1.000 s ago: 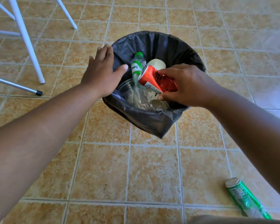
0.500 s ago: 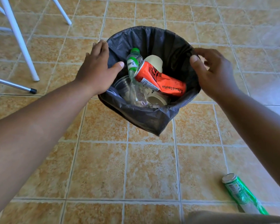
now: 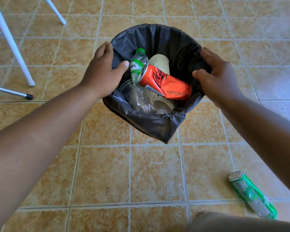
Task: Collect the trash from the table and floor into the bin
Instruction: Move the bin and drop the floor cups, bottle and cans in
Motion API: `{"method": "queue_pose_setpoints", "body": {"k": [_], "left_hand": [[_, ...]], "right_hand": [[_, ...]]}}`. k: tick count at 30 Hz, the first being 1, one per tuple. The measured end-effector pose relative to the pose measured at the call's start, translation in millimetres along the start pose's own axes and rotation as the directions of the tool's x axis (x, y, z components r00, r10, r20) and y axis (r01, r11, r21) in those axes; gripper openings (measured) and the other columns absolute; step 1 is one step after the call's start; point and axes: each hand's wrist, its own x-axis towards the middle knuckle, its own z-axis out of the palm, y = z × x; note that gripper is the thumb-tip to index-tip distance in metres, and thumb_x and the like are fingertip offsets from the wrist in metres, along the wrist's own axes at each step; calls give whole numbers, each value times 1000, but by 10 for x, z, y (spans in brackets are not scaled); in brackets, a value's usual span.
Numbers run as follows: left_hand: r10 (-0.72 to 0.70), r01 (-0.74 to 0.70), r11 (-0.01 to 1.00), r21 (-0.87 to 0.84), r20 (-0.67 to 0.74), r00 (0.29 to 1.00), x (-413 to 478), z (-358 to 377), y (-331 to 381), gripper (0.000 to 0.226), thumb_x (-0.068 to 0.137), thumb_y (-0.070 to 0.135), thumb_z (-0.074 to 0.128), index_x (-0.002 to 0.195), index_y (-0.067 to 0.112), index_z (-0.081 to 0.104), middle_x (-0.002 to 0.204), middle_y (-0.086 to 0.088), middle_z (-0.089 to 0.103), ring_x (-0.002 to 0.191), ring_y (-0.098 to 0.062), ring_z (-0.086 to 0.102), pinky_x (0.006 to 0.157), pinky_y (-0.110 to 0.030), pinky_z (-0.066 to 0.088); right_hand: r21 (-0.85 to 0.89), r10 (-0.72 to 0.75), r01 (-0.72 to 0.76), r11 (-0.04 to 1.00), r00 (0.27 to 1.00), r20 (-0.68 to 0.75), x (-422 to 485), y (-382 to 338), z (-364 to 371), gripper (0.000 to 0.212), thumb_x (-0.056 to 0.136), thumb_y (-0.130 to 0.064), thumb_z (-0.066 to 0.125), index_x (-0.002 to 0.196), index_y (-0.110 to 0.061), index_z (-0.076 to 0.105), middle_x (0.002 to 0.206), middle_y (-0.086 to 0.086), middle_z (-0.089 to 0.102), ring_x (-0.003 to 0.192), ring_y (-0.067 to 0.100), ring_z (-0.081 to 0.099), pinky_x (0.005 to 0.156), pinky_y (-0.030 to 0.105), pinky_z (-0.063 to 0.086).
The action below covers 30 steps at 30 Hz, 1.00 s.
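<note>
White metal furniture legs (image 3: 12, 46) stand on the tan tiled floor (image 3: 157, 173) well off to the outer side of the left hand (image 3: 104, 76), which rests on the near-left rim of the round bin lined with a black plastic bag (image 3: 157, 124); its grip is closed over the liner edge, thumb inside and fingers (image 3: 105, 47) outside, probably to pin the loose bag so it does not slump inward. Just beside that thumb, inside the bin, a crushed clear plastic bottle with a green cap and label (image 3: 137, 67) stands tilted, leaning against a dented red drink can (image 3: 164, 84) that lies slanted across the heap, with a pale paper cup (image 3: 159, 62) behind it and a clear plastic cup (image 3: 126, 88) lower down. The can sits between the two hands, touching neither. The right hand (image 3: 218, 77) mirrors the left on the opposite rim, its grip curled onto the liner edge, thumb (image 3: 197, 74) toward the can; holding both sides likely means steadying or shifting the bin. Well behind the right hand, near the person, a crushed green-labelled plastic bottle (image 3: 251, 195) lies on its side on the floor, not yet collected, so the job looks unfinished; no tabletop is in view
</note>
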Motion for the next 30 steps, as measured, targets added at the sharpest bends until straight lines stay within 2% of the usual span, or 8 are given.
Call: {"method": "queue_pose_setpoints", "body": {"k": [5,11,13,16,21,26,28,30], "left_hand": [[79,-77,995,-58,19,997,13,265,313,76,100,47,45,158,14,9,166,0,3,151,-14,4,108,-17,5],[237,-229,971,-71,131,963,95,739,911,77,98,46,48,158,15,10,166,1,3,151,-13,6,108,-17,7],[289,-277,957,-88,178,941,101,910,1141,77,98,45,48,158,16,10,166,1,3,151,-14,7,109,-19,8],[352,-337,935,-108,196,915,63,1160,1450,76,98,45,49,158,16,12,166,1,6,151,-14,8,109,-19,10],[421,-410,907,-93,207,883,-2,1420,1726,75,98,44,49,157,15,14,166,-1,8,151,-14,10,109,-18,9],[437,-437,898,-54,221,872,63,1444,1738,76,97,44,50,157,14,15,166,-3,9,151,-16,11,112,-21,11],[443,-445,894,-47,230,866,65,1442,1730,76,97,44,50,157,14,14,166,-2,8,151,-16,11,113,-22,11],[446,-449,892,-48,242,862,45,1427,1717,75,98,44,49,157,16,12,166,-1,6,151,-15,10,113,-23,12]], "right_hand": [[52,97,-92,994,992,-82,-198,182,-288,73,74,-34,60,145,-18,49,152,-10,45,138,7,43,111,39,42],[-79,206,-234,969,943,-261,-666,533,-876,68,79,-29,61,145,-15,50,153,-5,44,139,6,41,116,32,34],[-110,240,-283,953,924,-298,-853,656,-1079,67,80,-27,62,145,-14,49,154,-3,43,139,7,40,116,21,29],[-161,272,-343,925,897,-348,-1112,837,-1352,66,83,-21,65,146,-12,47,155,1,41,140,8,37,104,-1,17],[-179,270,-358,916,883,-383,-1380,1075,-1652,62,90,-27,63,147,-12,45,155,2,40,142,9,36,112,11,19],[44,348,-369,928,822,-450,-1652,1318,-1702,54,98,-44,47,145,-16,49,143,-4,53,129,-1,45,108,19,33],[-34,404,-466,884,799,-446,-1853,1505,-1665,47,99,-41,50,138,-15,57,136,4,60,125,13,55,104,27,40],[-242,498,-575,782,809,-312,-2102,1725,-1551,49,95,-40,60,135,-12,58,132,12,63,121,26,59,102,33,43]]}}
